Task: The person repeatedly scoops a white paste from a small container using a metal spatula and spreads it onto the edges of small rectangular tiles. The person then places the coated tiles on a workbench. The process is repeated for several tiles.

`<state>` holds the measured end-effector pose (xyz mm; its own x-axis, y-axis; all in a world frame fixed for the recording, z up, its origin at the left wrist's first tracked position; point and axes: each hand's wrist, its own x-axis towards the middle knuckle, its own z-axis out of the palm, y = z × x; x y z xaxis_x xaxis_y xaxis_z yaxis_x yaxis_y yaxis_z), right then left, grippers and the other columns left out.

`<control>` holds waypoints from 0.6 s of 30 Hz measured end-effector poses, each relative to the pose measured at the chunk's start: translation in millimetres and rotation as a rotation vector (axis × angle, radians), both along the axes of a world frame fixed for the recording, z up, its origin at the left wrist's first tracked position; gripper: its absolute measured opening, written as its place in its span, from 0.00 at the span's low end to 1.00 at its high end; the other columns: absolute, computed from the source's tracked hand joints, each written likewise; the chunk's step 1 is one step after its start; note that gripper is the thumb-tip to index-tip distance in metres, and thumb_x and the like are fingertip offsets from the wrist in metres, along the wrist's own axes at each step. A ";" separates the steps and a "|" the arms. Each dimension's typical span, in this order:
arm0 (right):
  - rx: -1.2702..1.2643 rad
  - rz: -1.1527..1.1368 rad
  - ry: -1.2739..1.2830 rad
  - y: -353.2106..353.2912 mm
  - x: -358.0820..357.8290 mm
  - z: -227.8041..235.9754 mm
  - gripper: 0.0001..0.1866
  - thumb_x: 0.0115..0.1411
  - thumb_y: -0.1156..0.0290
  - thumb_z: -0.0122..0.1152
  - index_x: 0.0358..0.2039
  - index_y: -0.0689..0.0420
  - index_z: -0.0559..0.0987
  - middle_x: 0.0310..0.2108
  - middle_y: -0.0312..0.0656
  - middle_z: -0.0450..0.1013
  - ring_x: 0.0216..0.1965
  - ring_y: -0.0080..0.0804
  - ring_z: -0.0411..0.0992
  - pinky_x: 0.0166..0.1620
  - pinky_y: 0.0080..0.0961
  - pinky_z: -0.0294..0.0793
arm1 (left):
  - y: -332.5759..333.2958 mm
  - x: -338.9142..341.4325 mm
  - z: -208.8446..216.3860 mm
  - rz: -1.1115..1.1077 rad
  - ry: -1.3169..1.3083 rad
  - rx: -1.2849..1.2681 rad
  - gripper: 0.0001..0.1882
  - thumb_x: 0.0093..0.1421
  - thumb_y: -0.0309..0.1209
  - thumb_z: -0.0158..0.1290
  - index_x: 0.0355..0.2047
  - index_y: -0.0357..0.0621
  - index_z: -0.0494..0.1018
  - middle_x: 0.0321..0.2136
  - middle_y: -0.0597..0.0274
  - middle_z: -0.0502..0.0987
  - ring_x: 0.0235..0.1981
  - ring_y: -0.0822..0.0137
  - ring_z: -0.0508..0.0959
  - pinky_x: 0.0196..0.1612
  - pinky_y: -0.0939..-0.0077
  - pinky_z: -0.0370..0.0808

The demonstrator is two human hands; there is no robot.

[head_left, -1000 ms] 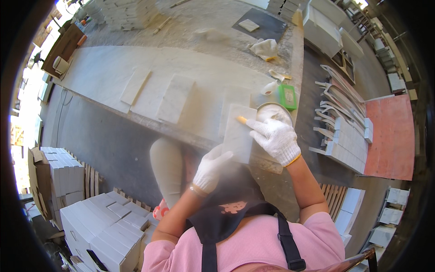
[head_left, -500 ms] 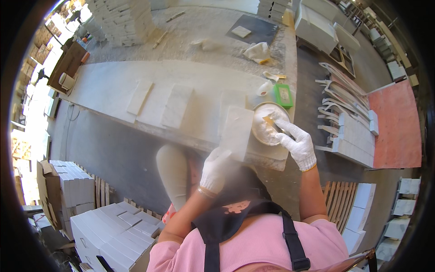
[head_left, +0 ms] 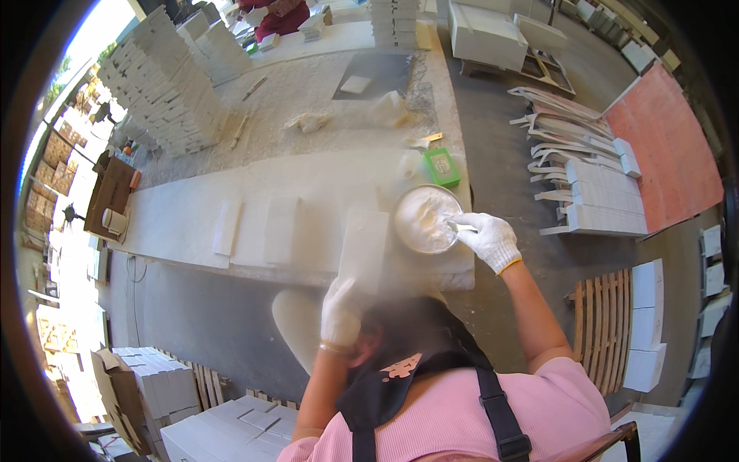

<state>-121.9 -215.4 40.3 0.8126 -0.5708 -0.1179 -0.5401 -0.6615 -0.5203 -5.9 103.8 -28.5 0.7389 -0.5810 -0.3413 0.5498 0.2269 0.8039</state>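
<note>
My left hand (head_left: 339,312), in a white knit glove, is closed on the near end of a flat white rectangular slab (head_left: 363,246), tilted at the table's front edge. My gloved right hand (head_left: 490,240) pinches a small scraper (head_left: 460,223) at the right rim of a round can. White paste (head_left: 423,215) lies inside that can (head_left: 399,233); the fingers partly hide the scraper. Left of the held slab, a second white slab (head_left: 282,231) and a narrower one (head_left: 227,229) lie on the table.
Behind the can sit a green box (head_left: 442,168) and a yellow-handled scraper (head_left: 433,138). Tall stacks of white pieces (head_left: 165,92) stand far left. Another person (head_left: 281,17) works at the far side. White cartons (head_left: 231,427) and a wooden pallet (head_left: 602,331) flank me.
The head view has shifted, bringing the other person into sight. My right hand has drawn the scraper from the paste's middle toward the can's right rim. My left hand still grips the slab.
</note>
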 end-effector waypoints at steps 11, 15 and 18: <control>-0.222 0.139 -0.036 -49.1 91.1 37.2 0.30 0.54 0.46 0.67 0.56 0.42 0.79 0.56 0.41 0.74 0.58 0.45 0.71 0.61 0.41 0.71 | -7.4 -11.8 9.1 0.039 0.200 0.007 0.10 0.70 0.32 0.51 0.48 0.43 0.74 0.42 0.58 0.79 0.43 0.59 0.80 0.46 0.57 0.77; -0.326 0.337 0.126 -56.2 154.4 23.8 0.34 0.50 0.47 0.70 0.59 0.37 0.77 0.67 0.43 0.63 0.69 0.49 0.57 0.67 0.43 0.63 | -7.6 -10.0 22.7 0.004 0.169 0.099 0.11 0.69 0.32 0.51 0.46 0.39 0.75 0.41 0.56 0.79 0.43 0.59 0.80 0.44 0.59 0.79; -0.434 0.432 0.189 -59.8 175.2 3.5 0.29 0.50 0.48 0.71 0.54 0.36 0.81 0.69 0.46 0.60 0.70 0.53 0.52 0.69 0.47 0.60 | -5.9 -10.2 28.9 -0.037 0.084 0.153 0.14 0.69 0.34 0.52 0.49 0.39 0.74 0.42 0.55 0.79 0.42 0.56 0.81 0.42 0.60 0.79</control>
<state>53.2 -275.2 43.8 0.9679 -0.2243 -0.1136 -0.2337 -0.9692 -0.0776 -16.2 97.9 0.4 0.6831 -0.5438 -0.4876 0.6223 0.0837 0.7783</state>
